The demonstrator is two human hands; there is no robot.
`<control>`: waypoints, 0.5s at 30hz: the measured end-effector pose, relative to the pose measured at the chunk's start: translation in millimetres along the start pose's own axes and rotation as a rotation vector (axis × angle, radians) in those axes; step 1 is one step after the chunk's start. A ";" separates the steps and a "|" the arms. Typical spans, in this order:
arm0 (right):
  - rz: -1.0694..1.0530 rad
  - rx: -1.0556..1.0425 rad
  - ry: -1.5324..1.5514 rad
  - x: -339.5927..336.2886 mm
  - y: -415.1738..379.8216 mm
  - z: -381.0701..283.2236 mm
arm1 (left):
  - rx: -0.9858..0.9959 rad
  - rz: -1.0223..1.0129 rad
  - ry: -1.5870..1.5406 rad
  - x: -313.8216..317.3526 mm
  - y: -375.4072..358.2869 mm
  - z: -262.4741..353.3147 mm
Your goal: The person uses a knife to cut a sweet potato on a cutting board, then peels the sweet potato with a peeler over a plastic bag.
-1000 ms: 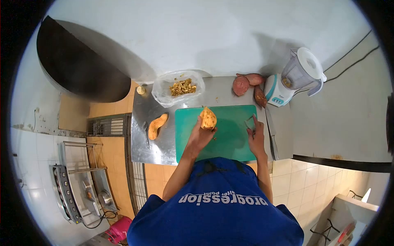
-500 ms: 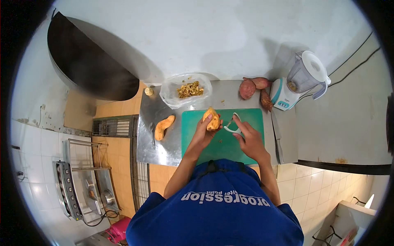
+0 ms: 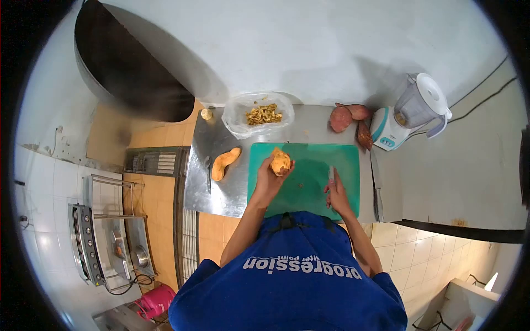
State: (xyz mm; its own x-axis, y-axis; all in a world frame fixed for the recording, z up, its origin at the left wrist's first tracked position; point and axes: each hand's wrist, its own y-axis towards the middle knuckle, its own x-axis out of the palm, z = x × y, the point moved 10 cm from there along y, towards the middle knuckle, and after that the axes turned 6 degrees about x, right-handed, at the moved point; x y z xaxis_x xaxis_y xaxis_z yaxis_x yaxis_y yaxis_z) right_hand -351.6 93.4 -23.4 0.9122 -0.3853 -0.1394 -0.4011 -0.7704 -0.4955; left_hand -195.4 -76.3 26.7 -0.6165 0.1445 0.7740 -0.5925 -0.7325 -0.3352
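Clock centred on the green board, 12 toward the wall.

Our left hand (image 3: 269, 179): fingers wrapped round a mostly peeled sweet potato (image 3: 280, 163), orange flesh with a brownish patch at its near end. We're holding it over the board between 10 and 11.

Our right hand (image 3: 337, 196): over the board around 4, fingers gripping a pale peeler (image 3: 331, 175), well apart from the sweet potato. We see the peeler roughly edge-on, head toward 12.

Under both hands we have the green cutting board (image 3: 306, 199), a few small scraps on it, lying on the metal table (image 3: 237, 199).

Further out, we've got a curved peeled tuber (image 3: 225, 164) between 9 and 10, and a spoon (image 3: 208, 175) just beyond it at 9. Clear plastic bag (image 3: 234, 124) at 11, peel pieces (image 3: 263, 114) in it. Small yellowish item (image 3: 207, 114) at 10; we can't tell what it is. Three reddish unpeeled tubers (image 3: 341, 119) at 1 to 2, blender (image 3: 397, 122) just beside them at 2. Knife (image 3: 377, 193) at 3, blade toward 12.
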 end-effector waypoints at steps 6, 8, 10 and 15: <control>0.011 0.012 0.262 3.3 7.2 24.7 | -0.005 0.045 0.085 -16.5 -3.7 2.5; -0.071 0.173 0.292 12.3 14.9 46.0 | 0.000 0.115 0.126 -23.2 -5.2 5.9; -0.099 0.056 0.274 16.0 -1.6 -3.1 | -0.019 0.142 0.146 -24.7 -8.8 6.4; -0.279 -0.062 0.230 31.5 -28.2 -80.2 | -0.069 0.164 0.175 -5.3 -11.8 6.3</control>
State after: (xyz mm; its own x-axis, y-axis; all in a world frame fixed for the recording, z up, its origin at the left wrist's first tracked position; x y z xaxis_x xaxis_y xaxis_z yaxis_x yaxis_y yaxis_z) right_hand -318.3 62.3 55.0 0.9473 -0.2547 0.1943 -0.1501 -0.8887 -0.4332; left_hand -181.8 -72.6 29.9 -0.7842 0.1450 0.6033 -0.5073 -0.7097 -0.4889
